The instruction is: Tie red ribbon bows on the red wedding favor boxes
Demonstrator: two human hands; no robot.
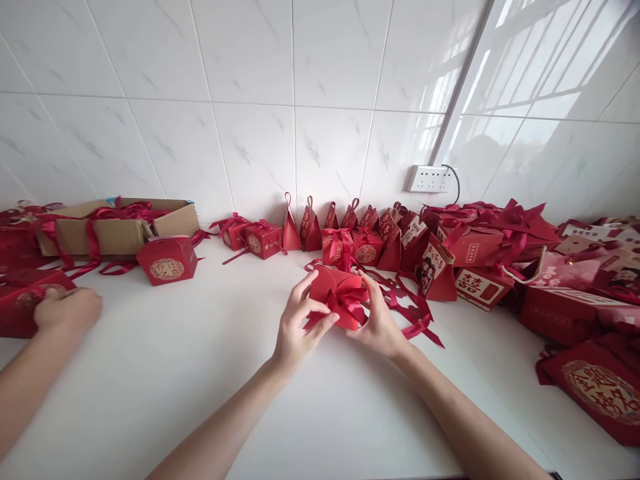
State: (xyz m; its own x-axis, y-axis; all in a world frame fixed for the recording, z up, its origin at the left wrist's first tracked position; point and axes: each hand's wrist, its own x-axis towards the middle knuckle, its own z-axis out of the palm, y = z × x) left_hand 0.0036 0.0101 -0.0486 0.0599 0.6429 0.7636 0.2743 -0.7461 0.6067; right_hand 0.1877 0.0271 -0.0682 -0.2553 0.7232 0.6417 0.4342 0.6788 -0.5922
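A small red gift box (325, 283) with a dark red ribbon bow (347, 300) on its top is between my two hands, over the middle of the white table. My left hand (300, 327) holds its left side, the thumb and a finger at the left end of the bow. On the right side of the box, my right hand (380, 327) is closed round the edge, fingers behind and thumb in front. Behind the hands stand red ribboned boxes (367, 247), and loose ribbons (415, 313) lie to the right. The underside of the held box is hidden.
At far left another person's hand (70, 310) touches a red box (17, 303). A cardboard carton (120, 233) of ribbons stands behind a red hexagonal box (167, 260). Red boxes (595, 387) pile up on the right. A power strip (430, 179) is on the tiled wall.
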